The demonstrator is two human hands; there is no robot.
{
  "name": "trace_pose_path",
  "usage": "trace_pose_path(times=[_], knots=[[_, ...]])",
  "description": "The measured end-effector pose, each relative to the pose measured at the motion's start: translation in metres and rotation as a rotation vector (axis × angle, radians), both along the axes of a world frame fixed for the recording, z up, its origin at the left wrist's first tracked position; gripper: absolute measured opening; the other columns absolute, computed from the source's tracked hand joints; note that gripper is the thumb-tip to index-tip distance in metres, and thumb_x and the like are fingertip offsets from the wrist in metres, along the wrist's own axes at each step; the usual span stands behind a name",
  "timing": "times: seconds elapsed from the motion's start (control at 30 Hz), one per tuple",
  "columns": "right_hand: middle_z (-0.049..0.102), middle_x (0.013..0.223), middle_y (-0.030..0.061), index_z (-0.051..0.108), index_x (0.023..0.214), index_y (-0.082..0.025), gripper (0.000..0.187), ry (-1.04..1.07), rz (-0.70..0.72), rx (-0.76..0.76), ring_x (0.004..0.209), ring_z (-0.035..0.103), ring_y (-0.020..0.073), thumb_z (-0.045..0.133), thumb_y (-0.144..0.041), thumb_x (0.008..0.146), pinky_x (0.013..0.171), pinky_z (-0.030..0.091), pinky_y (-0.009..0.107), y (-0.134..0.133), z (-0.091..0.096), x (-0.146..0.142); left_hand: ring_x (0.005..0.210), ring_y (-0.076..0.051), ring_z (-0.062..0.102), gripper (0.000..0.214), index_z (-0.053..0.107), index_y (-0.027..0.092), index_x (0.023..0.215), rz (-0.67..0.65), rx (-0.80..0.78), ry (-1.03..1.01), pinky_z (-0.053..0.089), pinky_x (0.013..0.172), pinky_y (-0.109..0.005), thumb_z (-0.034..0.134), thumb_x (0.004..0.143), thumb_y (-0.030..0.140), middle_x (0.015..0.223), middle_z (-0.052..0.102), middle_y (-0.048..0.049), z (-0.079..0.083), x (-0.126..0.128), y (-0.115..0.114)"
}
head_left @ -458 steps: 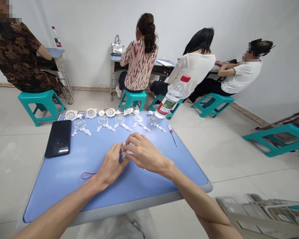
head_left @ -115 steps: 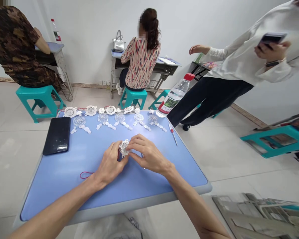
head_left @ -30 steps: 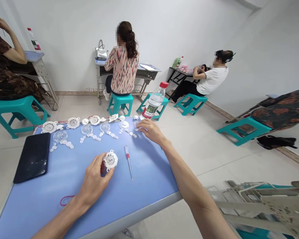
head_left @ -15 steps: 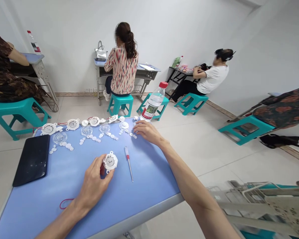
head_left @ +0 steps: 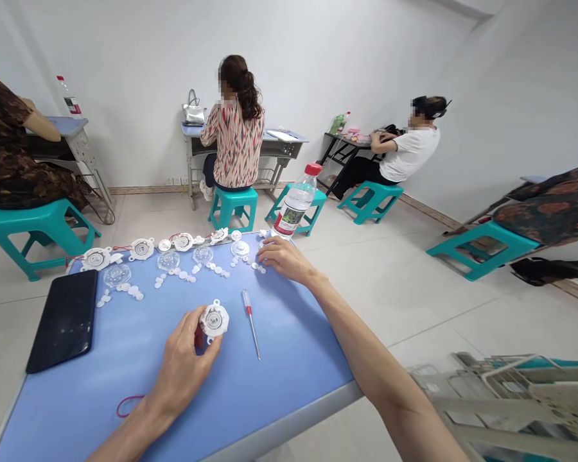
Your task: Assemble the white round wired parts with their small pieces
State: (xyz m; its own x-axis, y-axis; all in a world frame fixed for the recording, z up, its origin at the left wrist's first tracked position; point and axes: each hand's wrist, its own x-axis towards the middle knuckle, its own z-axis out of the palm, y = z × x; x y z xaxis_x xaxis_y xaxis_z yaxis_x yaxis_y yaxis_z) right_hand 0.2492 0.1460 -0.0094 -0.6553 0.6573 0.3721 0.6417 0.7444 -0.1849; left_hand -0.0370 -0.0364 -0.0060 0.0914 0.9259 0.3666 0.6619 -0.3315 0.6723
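Observation:
My left hand (head_left: 185,353) grips a white round plastic housing with side tabs (head_left: 214,321) by its edge, above the blue table (head_left: 173,410). The housing's round inner face is turned up; a red bit shows behind it. My right hand (head_left: 284,258) reaches to the far edge, fingers bent down over small parts beside the water bottle (head_left: 291,208). What its fingertips hold, if anything, is hidden. A screwdriver (head_left: 251,324) with a clear and red handle lies between my hands. Small white discs (head_left: 180,273) lie in clusters below clear round pieces (head_left: 167,260).
Several white housings (head_left: 142,249) with red wires line the far edge. A black tablet-like slab (head_left: 65,321) lies at the left, and a red loop (head_left: 128,405) near my left wrist. Other people sit at desks beyond, on teal stools (head_left: 232,206). Metal desk frames (head_left: 520,398) stand right.
The whole view has shifted slightly, with the table lower in the picture. Both hands keep nearly the same places, the left still holding the housing.

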Motion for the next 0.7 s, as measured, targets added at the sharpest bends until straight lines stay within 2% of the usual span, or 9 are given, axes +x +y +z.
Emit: trace_pose_path(times=[0.7], knots=[[0.074,0.100,0.0061,0.076,0.092,-0.022,0.022,-0.012,-0.015,-0.026,0.112,0.052,0.0287,0.060,-0.010,0.083,0.093,0.047,0.043,0.0024,0.0003,-0.0002,0.063,-0.013,0.055,0.033,0.056,0.019,0.118,-0.004,-0.011,-0.013,0.050,0.061,-0.026,0.060,0.086,0.024,0.087,0.064,-0.0021,-0.0025,-0.0011,-0.0003]])
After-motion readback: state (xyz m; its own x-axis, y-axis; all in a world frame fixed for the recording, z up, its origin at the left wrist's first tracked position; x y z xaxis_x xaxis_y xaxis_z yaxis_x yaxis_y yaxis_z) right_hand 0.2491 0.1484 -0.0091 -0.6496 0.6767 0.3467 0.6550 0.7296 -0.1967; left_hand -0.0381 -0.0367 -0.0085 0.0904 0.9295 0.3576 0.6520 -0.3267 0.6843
